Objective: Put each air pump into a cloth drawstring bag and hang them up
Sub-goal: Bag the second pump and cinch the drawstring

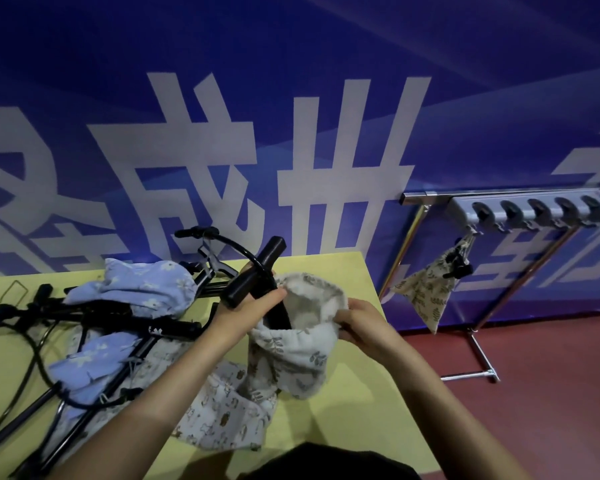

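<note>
The left hand (248,308) grips the black air pump (257,271), half inside the leafy bag (291,348) on the yellow table (343,427). The right hand (361,323) pinches the bag's rim. Next, push the pump deeper.

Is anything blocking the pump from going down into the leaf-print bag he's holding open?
Nothing visible does. The right hand pinches the rim of the leaf-print bag, keeping its mouth wide, and the left hand holds the black pump with its shaft already inside the opening. Its hose loops above the bag, clear of the mouth.
</note>
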Demonstrator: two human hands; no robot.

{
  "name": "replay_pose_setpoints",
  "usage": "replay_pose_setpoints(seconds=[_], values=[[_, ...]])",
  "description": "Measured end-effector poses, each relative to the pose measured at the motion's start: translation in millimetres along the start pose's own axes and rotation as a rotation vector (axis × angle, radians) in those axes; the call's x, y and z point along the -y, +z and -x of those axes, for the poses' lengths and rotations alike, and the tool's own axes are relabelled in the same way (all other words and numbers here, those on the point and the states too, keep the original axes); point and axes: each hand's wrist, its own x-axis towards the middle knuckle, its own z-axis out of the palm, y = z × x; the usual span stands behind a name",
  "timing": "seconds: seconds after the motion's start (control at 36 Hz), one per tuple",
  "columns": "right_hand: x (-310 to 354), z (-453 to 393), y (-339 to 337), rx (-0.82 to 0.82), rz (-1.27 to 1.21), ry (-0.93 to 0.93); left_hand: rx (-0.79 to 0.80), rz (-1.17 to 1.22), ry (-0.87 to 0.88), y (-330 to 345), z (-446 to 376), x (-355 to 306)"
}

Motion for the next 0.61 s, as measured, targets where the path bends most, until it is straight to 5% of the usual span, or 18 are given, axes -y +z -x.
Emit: replay_pose_setpoints(seconds=[0.14, 0.31, 0.44, 0.61], values=[[30, 10, 2, 0.096, -0.317, -0.026, 0.046, -0.126, 0.108, -4, 3, 1], [37, 11, 24, -0.139, 0.114, -0.190, 0.275, -0.178, 0.108, -6, 9, -7], [29, 8, 37, 0.066, 0.167, -0.384, 0.405, -0.179, 0.107, -1, 18, -16], [31, 5, 31, 0.026, 0.077, -0.472, 0.478, -0.169, 0.084, -2, 14, -15]])
